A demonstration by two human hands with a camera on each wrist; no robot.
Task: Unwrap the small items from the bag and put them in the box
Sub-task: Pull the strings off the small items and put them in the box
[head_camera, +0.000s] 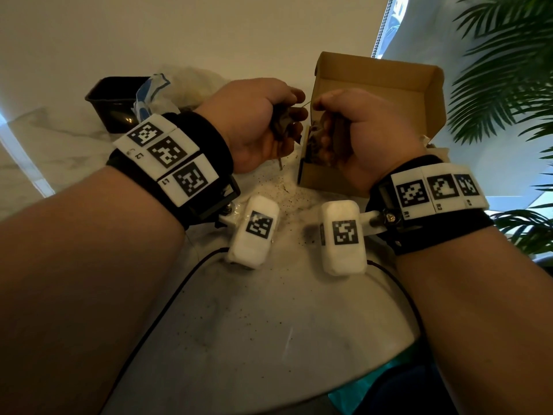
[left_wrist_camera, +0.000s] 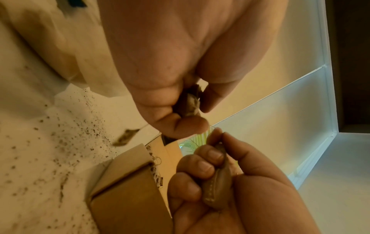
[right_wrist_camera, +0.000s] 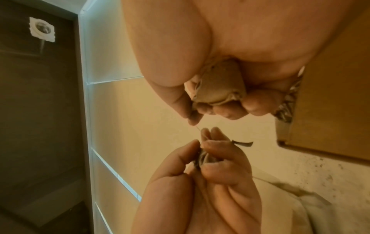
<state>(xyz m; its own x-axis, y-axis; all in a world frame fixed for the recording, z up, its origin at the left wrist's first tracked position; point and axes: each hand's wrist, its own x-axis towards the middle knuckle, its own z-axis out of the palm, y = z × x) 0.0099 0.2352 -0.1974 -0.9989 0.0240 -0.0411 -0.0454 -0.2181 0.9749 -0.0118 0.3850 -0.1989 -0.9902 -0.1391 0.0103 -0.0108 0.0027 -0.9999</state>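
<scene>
Both hands working beside box (head_camera: 374,94): left hand (head_camera: 257,121) clenching torn wrapper (head_camera: 281,121), right hand (head_camera: 356,130) gripping tea bag (left_wrist_camera: 217,188); should pull string (right_wrist_camera: 198,129) gently.

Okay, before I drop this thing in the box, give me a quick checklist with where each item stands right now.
1. Item held: right hand grips a tan pouch: ok.
2. Wrapper off: left hand holds the dark crumpled wrapper: ok.
3. Thread free: it runs taut between both hands: not ok.
4. Box open: lid up: ok.
5. Room inside the box: hand blocks the view: cannot tell.
6. Table clean: dark crumbs scattered: not ok.
</scene>
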